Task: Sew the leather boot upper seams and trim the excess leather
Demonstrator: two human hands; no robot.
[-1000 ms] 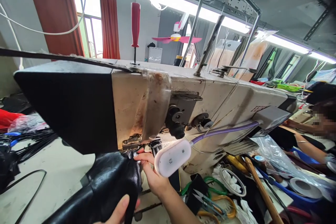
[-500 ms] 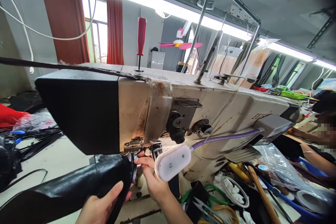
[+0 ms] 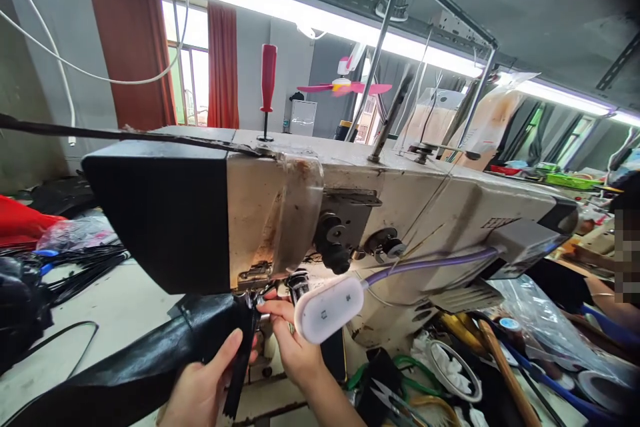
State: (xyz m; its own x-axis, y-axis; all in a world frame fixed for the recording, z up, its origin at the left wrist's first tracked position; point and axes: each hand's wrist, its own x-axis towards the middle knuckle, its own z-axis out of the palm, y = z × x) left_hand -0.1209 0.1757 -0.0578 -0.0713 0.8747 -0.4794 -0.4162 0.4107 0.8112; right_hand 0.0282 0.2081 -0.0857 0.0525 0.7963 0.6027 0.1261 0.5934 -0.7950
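One piece of black leather (image 3: pixel 140 347) reaches beneath the left end of the sewing machine (image 3: pixel 440 193). Below the machine, our left hand (image 3: pixel 197 387) pinches it; our right hand (image 3: pixel 295 350) meets its edge, though whether pinching we cannot tell. We seem to be guiding that edge; the next move calls for steady hands.

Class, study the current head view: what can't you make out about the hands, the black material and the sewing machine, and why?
In the head view:
- Left hand: most fingers, hidden behind the black material.
- Right hand: part of it, covered by the white lamp.
- Black material: its lower-left end, cut off by the picture's edge.
- Sewing machine: its red lettering, too small and blurred to read surely.
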